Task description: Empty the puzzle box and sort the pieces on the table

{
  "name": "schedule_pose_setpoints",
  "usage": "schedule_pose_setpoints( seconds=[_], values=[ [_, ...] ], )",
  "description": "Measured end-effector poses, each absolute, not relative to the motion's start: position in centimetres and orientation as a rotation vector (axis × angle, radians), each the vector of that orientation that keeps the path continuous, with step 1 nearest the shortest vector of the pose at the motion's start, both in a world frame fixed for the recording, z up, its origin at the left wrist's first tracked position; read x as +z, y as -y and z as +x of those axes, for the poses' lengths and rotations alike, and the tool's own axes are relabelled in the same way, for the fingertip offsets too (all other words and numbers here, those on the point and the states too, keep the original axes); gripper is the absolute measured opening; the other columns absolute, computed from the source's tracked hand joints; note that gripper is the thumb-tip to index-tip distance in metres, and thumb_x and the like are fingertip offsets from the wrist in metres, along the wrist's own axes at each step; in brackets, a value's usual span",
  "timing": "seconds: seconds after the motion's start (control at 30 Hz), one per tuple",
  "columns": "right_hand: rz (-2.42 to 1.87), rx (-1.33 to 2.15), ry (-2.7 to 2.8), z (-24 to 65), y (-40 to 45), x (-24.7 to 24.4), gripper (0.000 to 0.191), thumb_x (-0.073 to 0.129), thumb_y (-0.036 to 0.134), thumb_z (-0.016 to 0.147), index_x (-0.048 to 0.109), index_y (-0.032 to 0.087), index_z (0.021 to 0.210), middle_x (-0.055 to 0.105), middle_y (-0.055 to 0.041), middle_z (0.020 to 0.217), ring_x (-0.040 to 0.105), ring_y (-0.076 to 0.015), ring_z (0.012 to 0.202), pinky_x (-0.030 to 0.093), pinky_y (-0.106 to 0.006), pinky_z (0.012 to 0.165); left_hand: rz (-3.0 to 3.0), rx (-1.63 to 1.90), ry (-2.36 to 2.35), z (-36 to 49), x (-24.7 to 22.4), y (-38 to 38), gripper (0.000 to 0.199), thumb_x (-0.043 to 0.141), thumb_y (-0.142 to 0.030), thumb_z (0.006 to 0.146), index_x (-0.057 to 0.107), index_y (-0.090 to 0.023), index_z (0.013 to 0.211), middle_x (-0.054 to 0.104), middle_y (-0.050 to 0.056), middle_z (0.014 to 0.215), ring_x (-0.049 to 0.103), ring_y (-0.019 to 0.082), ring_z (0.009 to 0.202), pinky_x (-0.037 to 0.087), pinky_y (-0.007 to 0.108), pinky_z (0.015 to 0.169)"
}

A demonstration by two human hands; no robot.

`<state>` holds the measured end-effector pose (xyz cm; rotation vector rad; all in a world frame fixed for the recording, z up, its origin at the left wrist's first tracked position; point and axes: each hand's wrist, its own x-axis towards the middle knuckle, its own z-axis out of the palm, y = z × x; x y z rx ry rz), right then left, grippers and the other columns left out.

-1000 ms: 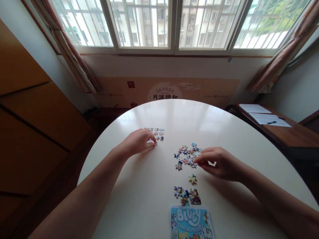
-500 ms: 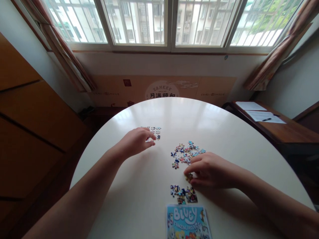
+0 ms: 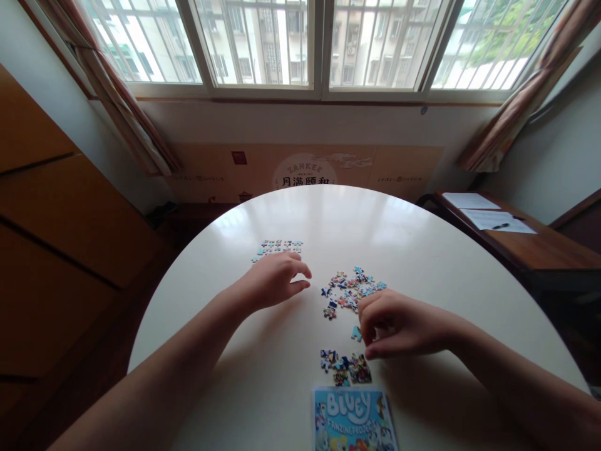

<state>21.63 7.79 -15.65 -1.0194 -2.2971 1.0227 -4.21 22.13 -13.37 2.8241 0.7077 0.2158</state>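
Note:
My left hand (image 3: 282,279) hovers over the white table, thumb and fingers apart with nothing between them, just in front of rows of puzzle pieces (image 3: 277,244). My right hand (image 3: 392,322) is at the right side of a loose heap of puzzle pieces (image 3: 347,291), its fingers curled; whatever they hold, if anything, is hidden. A light blue piece (image 3: 356,333) lies beside its fingertips. Below it sit several joined pieces (image 3: 359,368), just above a blue Bluey picture sheet (image 3: 354,416).
The round white table (image 3: 225,388) fills the middle. On the right, a brown side table (image 3: 558,247) bears papers (image 3: 498,220) and pens. Behind stand a printed cardboard panel (image 3: 404,166) and barred windows; an orange cabinet (image 3: 61,250) is at the left.
My left hand has moved right and nearer, uncovering more of the piece rows. My right hand's fingers have drawn back slightly, and a light blue piece shows where a brownish one was.

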Motion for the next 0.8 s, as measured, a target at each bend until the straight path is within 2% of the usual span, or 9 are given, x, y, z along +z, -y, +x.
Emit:
schedule_pose_setpoints(
  seconds=[0.07,0.3,0.47,0.6,0.8],
  values=[
    [-1.039,1.094,2.25,22.6,-7.9,-15.0,0.025,0.072,0.04,0.086,0.07,0.015,0.081,0.058,-0.0005,0.074,0.048,-0.0049,0.065,0.038,-0.016,0.058,2.824,0.214,-0.65,-3.9,-13.0,-21.2,0.014,0.067,-0.025,0.089,0.076,-0.025,0.099,0.072,0.004,0.097,0.066,0.019,0.082,0.048,0.03,0.071],
    [-1.327,0.945,2.297,25.6,-8.2,-14.2,0.024,0.069,0.037,0.088,0.071,0.014,0.081,0.06,-0.0009,0.073,0.05,-0.005,0.065,0.039,-0.016,0.059,2.806,0.172,-0.236,-1.8,-13.0,-16.6,0.019,0.067,-0.024,0.089,0.076,-0.029,0.105,0.072,0.002,0.089,0.065,0.014,0.071,0.045,0.026,0.061],
    [-1.388,0.725,2.265,25.8,-8.4,-14.8,0.021,0.065,0.034,0.091,0.074,0.017,0.097,0.062,-0.0012,0.072,0.05,-0.0054,0.062,0.038,-0.017,0.058,2.859,0.117,-0.151,-0.8,-14.0,-15.6,0.023,0.066,-0.024,0.088,0.077,-0.032,0.106,0.068,0.001,0.081,0.06,0.013,0.063,0.038,0.027,0.052],
    [-1.397,0.581,2.156,25.6,-8.4,-15.0,0.026,0.061,0.038,0.094,0.075,0.016,0.097,0.058,-0.0004,0.067,0.045,-0.0045,0.057,0.036,-0.018,0.054,2.809,0.021,-0.183,-1.4,-12.9,-16.1,0.02,0.071,-0.022,0.084,0.079,-0.032,0.1,0.071,0.0,0.082,0.061,0.013,0.066,0.04,0.026,0.057],
    [-1.346,0.54,2.139,25.6,-8.4,-15.3,0.022,0.058,0.032,0.094,0.075,0.017,0.095,0.061,-0.001,0.069,0.048,-0.0044,0.057,0.038,-0.017,0.055,2.703,-0.191,-0.462,-4.2,-10.7,-18.8,0.018,0.075,-0.02,0.081,0.08,-0.033,0.093,0.076,-0.002,0.086,0.066,0.015,0.074,0.043,0.026,0.066]
  ],
)
